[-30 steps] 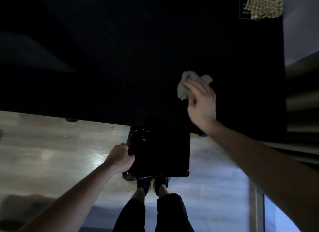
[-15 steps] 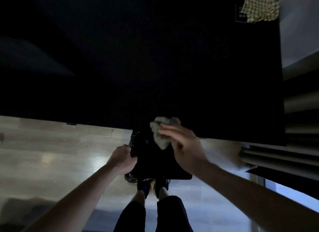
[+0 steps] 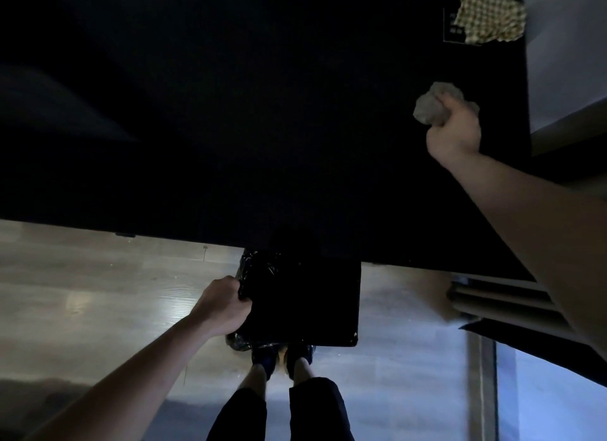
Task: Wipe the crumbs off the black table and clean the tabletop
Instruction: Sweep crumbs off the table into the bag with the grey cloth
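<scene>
The right hand (image 3: 455,130) is closed around a crumpled grey cloth (image 3: 430,107), which protrudes from the fist on the far and left sides. Hand and cloth are positioned over the right portion of the black table (image 3: 262,112), near its right edge; whether the cloth touches the tabletop cannot be determined. No crumbs can be made out on the dark surface in this lighting.

The left hand (image 3: 221,304) is closed on the left rim of a black bin (image 3: 305,299) lined with a glossy black bag (image 3: 253,269). The bin is held just below the near edge of the table, above the wooden floor (image 3: 82,292) and in front of the person's feet (image 3: 282,358).

A checked cloth (image 3: 489,21) lies at the far right corner of the table, overhanging the edge slightly
</scene>
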